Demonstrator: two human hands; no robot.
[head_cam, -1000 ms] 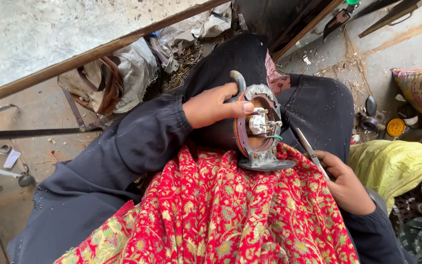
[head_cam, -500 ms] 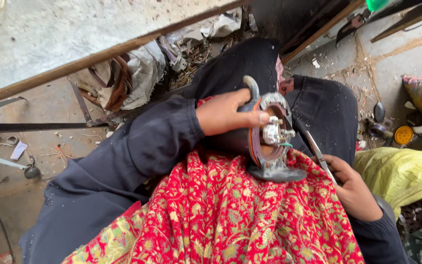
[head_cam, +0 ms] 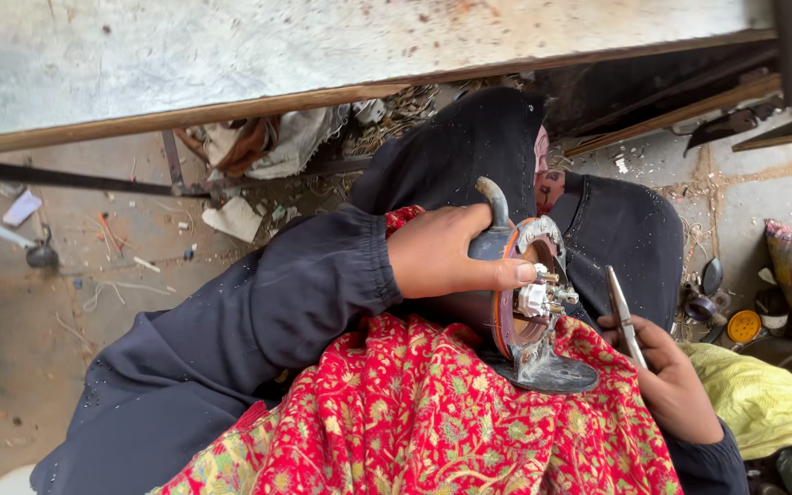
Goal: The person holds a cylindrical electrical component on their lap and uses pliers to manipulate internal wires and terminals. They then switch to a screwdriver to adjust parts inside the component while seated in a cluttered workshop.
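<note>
My left hand (head_cam: 442, 257) is wrapped tight around the kettle (head_cam: 515, 293), which lies on its side on the red cloth (head_cam: 414, 412) over my lap, base turned toward my right. My forefinger reaches across the open base to the white connector block (head_cam: 535, 298) with its small terminals. My right hand (head_cam: 676, 385) is closed on pliers (head_cam: 623, 312), tips up, just beside the base. The kettle looks like rigid metal, moderately heavy, rounded and likely to roll, so I judge the body the safest hold; the terminals look thin and bendable, best touched lightly.
</note>
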